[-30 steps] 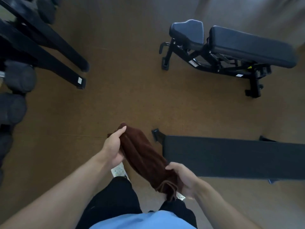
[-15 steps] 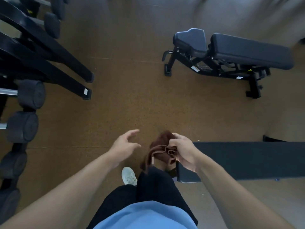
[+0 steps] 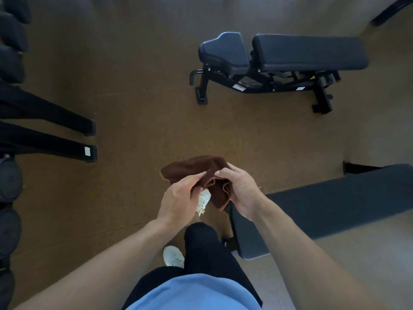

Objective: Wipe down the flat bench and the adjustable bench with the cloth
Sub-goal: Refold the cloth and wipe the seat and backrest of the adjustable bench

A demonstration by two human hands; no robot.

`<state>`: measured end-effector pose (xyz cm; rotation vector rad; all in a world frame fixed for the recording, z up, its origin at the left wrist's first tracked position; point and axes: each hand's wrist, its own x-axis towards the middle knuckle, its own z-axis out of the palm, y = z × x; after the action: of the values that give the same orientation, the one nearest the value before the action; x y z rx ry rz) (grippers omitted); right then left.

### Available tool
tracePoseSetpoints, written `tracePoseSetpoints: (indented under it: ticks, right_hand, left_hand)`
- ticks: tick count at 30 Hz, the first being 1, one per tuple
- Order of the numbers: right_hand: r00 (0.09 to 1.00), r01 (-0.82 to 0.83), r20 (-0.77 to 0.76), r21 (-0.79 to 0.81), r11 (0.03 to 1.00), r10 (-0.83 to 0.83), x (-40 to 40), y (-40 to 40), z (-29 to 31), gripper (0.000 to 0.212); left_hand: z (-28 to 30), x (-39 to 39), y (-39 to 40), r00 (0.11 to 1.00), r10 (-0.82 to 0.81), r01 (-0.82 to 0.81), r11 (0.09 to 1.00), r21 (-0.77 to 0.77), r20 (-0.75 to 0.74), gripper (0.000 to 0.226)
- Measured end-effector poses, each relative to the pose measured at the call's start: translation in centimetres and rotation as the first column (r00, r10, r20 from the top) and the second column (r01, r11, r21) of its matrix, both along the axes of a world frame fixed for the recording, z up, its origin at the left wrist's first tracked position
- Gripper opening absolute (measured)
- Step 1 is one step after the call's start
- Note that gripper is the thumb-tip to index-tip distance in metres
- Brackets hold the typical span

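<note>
A brown cloth (image 3: 196,170) is bunched in front of me at waist height, folded over on itself. My left hand (image 3: 178,200) grips its near left part and my right hand (image 3: 242,191) holds its right side with the thumb on top. The dark flat bench (image 3: 335,202) runs from just below my right hand out to the right edge. The black adjustable bench (image 3: 308,51), with its separate seat pad (image 3: 225,52), stands farther off at the upper right, apart from both hands.
A dumbbell rack's black feet (image 3: 89,127) reach in from the left, with dark dumbbells (image 3: 10,180) along the left edge. Brown floor (image 3: 145,97) lies between the rack and the benches. My legs and white shoes (image 3: 173,256) are below the hands.
My left hand, open half a second ago, has closed on the cloth again beside the right hand. The cloth is now bunched between both hands, and the view has shifted closer to the flat bench.
</note>
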<state>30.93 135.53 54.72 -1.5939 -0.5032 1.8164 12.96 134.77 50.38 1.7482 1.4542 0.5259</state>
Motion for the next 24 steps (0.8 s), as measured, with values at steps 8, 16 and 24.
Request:
tracePoseSetpoints:
  ticks: [8, 16, 24]
  right_hand:
    - [0.999, 0.012, 0.037, 0.016, 1.000, -0.013, 4.7, 11.4, 0.8, 0.035]
    - [0.975, 0.074, 0.208, 0.053, 0.996, -0.083, 8.5, 20.8, 2.7, 0.035]
    - [0.804, -0.135, 0.584, -0.009, 0.991, 0.115, 12.9, 29.2, 2.4, 0.018]
  left_hand:
    - [3.1, 6.6, 14.6, 0.867, 0.444, -0.199, 0.727, -0.657, 0.228, 0.033]
    - [4.8, 11.4, 23.2, 0.929, 0.167, 0.058, 0.815, -0.577, 0.329, 0.018]
    - [-0.1, 8.9, 34.0, 0.998, -0.006, 0.036, 0.885, -0.464, 0.067, 0.021]
